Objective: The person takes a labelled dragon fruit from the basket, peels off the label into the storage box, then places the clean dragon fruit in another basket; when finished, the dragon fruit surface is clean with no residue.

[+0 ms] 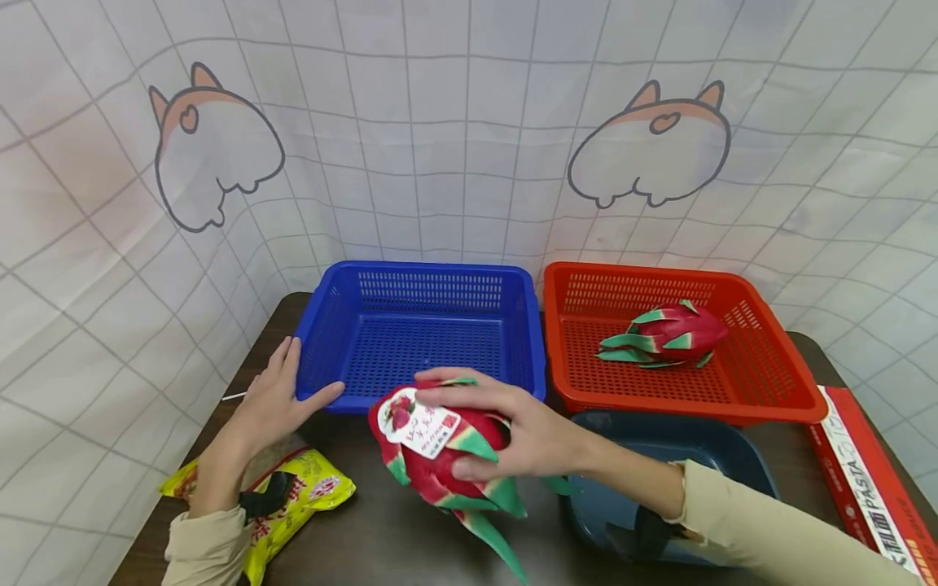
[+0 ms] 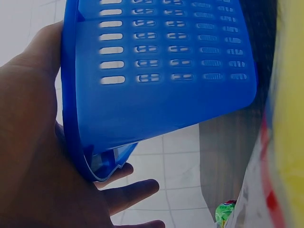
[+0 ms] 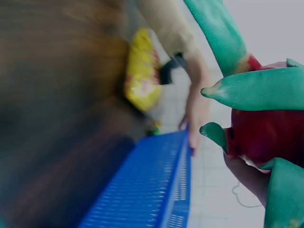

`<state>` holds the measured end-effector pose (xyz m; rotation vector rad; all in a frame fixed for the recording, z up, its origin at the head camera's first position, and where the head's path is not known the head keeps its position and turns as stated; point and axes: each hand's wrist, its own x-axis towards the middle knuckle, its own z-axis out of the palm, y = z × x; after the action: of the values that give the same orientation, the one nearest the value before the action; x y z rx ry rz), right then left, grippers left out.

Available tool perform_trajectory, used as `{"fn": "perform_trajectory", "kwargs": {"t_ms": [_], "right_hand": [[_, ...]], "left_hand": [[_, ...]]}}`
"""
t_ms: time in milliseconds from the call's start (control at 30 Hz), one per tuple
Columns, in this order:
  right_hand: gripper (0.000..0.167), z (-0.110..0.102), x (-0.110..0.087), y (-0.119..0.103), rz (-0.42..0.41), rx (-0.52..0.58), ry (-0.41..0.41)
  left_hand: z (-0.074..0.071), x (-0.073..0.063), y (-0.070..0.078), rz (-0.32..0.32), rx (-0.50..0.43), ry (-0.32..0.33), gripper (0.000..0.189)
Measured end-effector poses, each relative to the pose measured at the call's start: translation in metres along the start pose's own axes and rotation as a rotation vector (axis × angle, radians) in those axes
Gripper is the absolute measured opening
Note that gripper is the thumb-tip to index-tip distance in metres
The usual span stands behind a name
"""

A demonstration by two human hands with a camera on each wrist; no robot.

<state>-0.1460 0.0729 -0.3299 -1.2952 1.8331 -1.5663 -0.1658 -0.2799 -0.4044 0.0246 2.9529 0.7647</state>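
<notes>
My right hand (image 1: 523, 427) holds a red dragon fruit (image 1: 432, 488) with green scales and a white label, above the table in front of the blue basket (image 1: 432, 403). The right wrist view shows its red skin and long green scales (image 3: 266, 90) close up. At the basket's front left corner my left hand (image 1: 274, 399) rests with its fingers extended along the side and its thumb by the front rim. The left wrist view has the left hand (image 2: 33, 137) against the blue rim (image 2: 71, 95). Bare mesh shows inside this basket.
A red basket (image 1: 777, 399) on the right contains another dragon fruit (image 1: 674, 334). Before it is a dark blue tub (image 1: 740, 464), partly under my right forearm. A yellow packet (image 1: 315, 480) lies beneath my left wrist. A red pasta box (image 1: 872, 480) lies at the right edge.
</notes>
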Motion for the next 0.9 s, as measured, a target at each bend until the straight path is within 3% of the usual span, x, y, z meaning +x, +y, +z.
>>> {"fn": "perform_trajectory", "kwargs": {"t_ms": [133,333,600,900], "right_hand": [[0.055,0.008,-0.018,0.004,0.034,0.08,-0.05],[0.057,0.016,-0.025,0.017,0.063,0.077,-0.071],[0.058,0.019,-0.021,0.043,0.208,0.007,-0.093],[0.059,0.024,-0.017,0.061,0.264,-0.106,-0.159]], "left_hand": [[-0.001,0.0,0.0,0.001,0.001,0.001,0.111],[0.001,0.0,0.0,0.008,0.004,0.0,0.111],[0.001,-0.001,0.0,0.005,0.005,0.005,0.111],[0.0,-0.001,0.001,0.003,0.005,0.003,0.111]]}}
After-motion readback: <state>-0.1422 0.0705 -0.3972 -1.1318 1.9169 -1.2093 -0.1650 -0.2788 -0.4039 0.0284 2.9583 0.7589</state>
